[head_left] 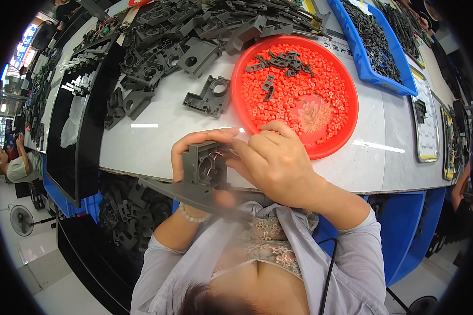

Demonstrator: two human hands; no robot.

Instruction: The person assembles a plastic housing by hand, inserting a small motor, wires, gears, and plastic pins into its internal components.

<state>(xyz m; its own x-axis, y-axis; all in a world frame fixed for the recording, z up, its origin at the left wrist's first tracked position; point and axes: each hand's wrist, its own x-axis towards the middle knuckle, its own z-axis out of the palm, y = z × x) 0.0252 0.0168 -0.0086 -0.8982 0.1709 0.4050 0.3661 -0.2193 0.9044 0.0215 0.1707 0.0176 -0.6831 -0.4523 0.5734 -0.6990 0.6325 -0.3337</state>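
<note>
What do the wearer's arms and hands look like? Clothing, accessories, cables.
Pale lavender-grey sleeves: left sleeve and right sleeve both leave the forearms bare. No gloves on the left hand or right hand. A bracelet of pale round beads circles the left wrist; nothing visible on the right. A thin black cable runs beside the right sleeve.

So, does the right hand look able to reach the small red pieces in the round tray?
Probably yes: the right hand is close to the red tray, where most red pieces lie uncovered. It would first have to leave the grey part that the left hand holds.
</note>
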